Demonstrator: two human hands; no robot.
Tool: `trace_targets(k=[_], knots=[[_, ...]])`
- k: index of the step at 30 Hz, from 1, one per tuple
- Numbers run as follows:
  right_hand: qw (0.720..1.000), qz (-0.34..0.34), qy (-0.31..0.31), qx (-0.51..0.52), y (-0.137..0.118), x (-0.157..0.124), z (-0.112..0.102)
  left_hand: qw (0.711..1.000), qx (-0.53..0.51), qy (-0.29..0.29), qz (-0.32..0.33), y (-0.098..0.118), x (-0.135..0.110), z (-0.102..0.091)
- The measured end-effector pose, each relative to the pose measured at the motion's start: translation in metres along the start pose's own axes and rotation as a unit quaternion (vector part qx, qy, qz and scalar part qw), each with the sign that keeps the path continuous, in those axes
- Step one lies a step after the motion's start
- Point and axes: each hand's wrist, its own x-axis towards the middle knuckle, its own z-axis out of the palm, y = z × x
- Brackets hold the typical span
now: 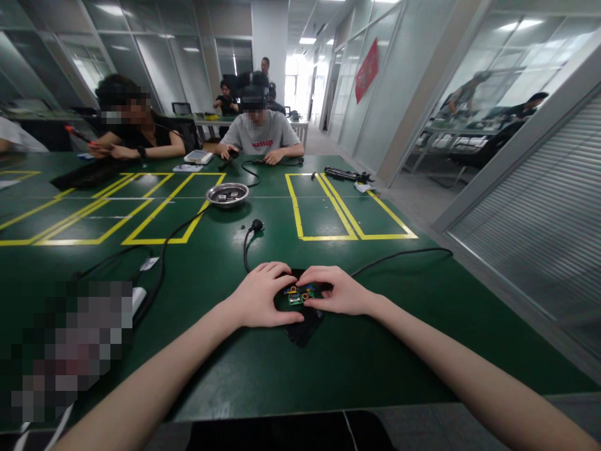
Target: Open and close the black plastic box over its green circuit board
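Both my hands rest on a small black device (305, 326) lying on the green table (263, 369) just in front of me. Its case is open, showing a green circuit board (298, 294) with coloured parts. My left hand (260, 294) wraps round the device's left side, fingers curled over the top edge. My right hand (339, 291) grips the right side, thumb and fingers pressed against the board's rim. A black cable (399, 255) runs off to the right, and a black plug lead (248, 241) lies just beyond the device.
A metal bowl (228, 194) with small parts stands mid-table among yellow tape rectangles (328, 213). Black cables (159, 269) trail at left near a white block. Two people sit at the far side handling things; a black tool (345, 174) lies far right. Glass walls stand to the right.
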Motion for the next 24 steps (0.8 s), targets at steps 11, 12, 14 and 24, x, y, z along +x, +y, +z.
trace_targets(k=[11, 12, 14, 24], knots=[[0.997, 0.024, 0.014, -0.075, 0.003, 0.000, -0.003, 0.999, -0.033, -0.011, -0.003, -0.004, -0.001, 0.001], [0.997, 0.023, 0.012, -0.079, 0.003, 0.000, -0.004, 0.999, -0.033, -0.013, -0.005, -0.004, -0.001, 0.000], [0.997, 0.021, 0.010, -0.080, 0.005, 0.000, -0.005, 0.999, -0.033, -0.016, -0.009, -0.004, -0.001, 0.000], [0.992, 0.038, 0.065, -0.099, 0.005, 0.002, 0.007, 1.000, 0.015, 0.026, 0.006, -0.017, 0.001, -0.001]])
